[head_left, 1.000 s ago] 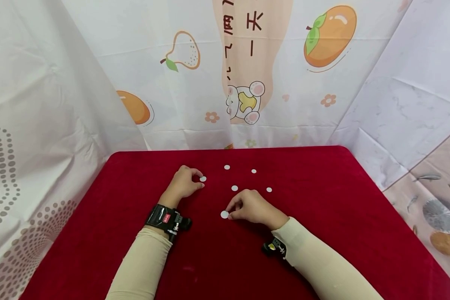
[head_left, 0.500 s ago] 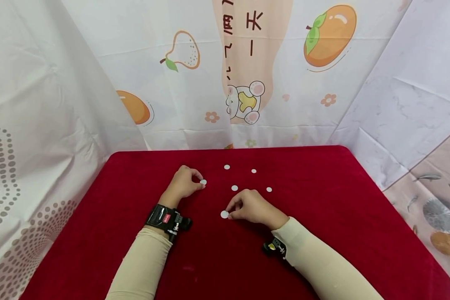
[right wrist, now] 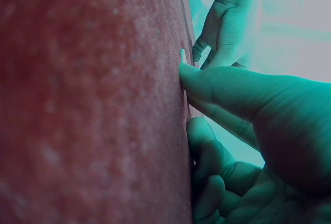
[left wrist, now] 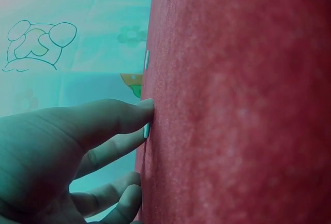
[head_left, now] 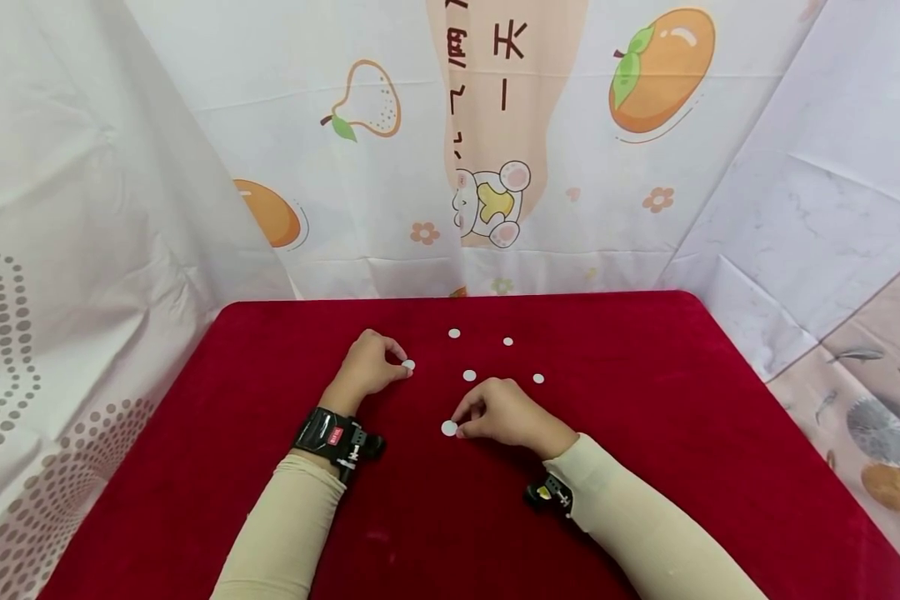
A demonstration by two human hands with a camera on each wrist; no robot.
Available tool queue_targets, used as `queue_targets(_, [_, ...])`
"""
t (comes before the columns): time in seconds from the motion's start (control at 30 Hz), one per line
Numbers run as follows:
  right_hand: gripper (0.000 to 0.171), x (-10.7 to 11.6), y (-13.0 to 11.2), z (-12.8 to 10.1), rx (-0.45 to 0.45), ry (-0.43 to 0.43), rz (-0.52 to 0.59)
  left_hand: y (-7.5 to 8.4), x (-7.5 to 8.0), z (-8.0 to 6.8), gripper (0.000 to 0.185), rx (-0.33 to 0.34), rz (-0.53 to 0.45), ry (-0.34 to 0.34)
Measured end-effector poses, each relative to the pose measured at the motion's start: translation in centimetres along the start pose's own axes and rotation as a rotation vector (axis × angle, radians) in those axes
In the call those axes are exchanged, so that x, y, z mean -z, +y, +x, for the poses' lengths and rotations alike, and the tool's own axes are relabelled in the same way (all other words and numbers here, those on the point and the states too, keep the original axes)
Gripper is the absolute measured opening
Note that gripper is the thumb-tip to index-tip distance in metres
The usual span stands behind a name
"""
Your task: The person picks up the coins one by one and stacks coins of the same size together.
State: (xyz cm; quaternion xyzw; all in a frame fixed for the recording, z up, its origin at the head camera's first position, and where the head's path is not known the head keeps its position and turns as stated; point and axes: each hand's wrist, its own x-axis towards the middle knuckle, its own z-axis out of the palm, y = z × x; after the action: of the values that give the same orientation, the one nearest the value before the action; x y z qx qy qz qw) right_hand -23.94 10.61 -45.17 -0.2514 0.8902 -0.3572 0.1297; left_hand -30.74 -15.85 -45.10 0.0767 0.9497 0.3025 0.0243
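We are mid-pickup on the red velvet tablecloth (head_left: 645,417): our left hand (head_left: 363,368) pinches a small flat white disc (head_left: 408,365), our right hand (head_left: 506,414) pinches a nearer white disc (head_left: 449,428). Next needs clean lifts.

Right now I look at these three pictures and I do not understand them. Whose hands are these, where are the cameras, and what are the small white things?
A person works with two bare hands; there is no machine. The wide picture comes from a camera on the head; the two greenish ones come from cameras on the wrists. On the red cloth lie small white discs. The left hand has its curled fingers at one disc. The right hand touches another disc the same way. Whether either disc is lifted, I cannot tell. Four more discs lie untouched beyond the hands.
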Motion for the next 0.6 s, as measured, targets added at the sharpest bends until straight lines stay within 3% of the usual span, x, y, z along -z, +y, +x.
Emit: queue_targets(0.6, [0.009,0.04,0.08,0.01,-0.003,-0.001,-0.007,-0.04,0.06,0.22,0.021,0.0,-0.038,-0.014])
